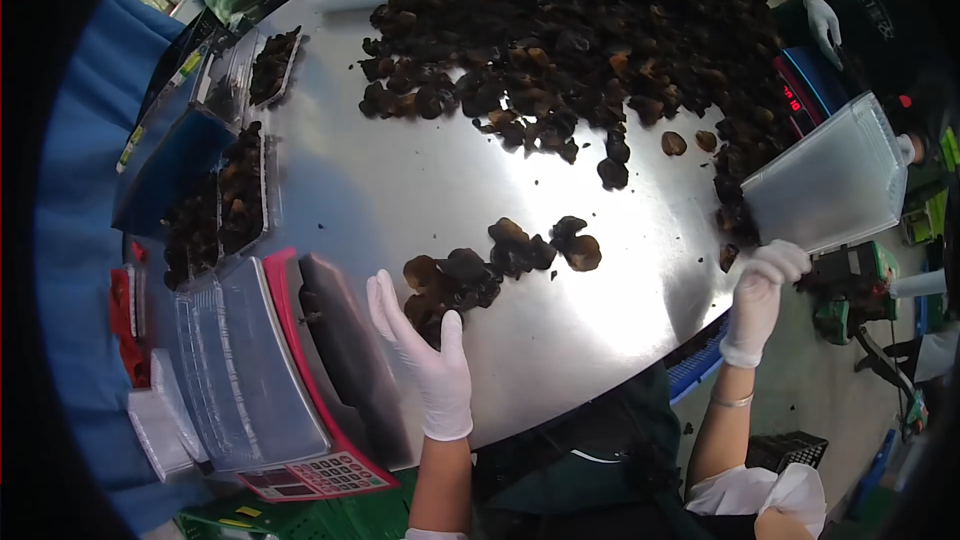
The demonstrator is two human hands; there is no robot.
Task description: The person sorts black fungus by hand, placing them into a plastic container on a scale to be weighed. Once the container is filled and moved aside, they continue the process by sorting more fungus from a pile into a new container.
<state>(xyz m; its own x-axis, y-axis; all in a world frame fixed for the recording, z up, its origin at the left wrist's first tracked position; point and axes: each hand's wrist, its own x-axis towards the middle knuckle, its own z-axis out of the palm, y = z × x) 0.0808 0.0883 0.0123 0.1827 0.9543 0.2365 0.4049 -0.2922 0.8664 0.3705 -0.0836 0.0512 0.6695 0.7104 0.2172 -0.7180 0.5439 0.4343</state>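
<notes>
My left hand (pixel 425 365), in a white glove, is open at the near side of the metal table (pixel 560 350). Its thumb and fingers are spread around the near end of a small row of dark wood ear mushrooms (pixel 465 280). My right hand (pixel 765 285), also gloved, is raised past the table's right edge. Its fingers are bent together and point right; what they hold, if anything, cannot be made out. Just above it is the lower edge of a clear plastic container (pixel 830 180), whose far side another person's hand (pixel 908 148) touches.
A large heap of wood ears (pixel 570 30) covers the far side. Filled trays (pixel 240 190) line the left, near a pink-framed scale (pixel 330 475) carrying a clear plastic container (pixel 245 370). A scale with red digits (pixel 792 95) and a co-worker's gloved hand (pixel 822 25) are at right.
</notes>
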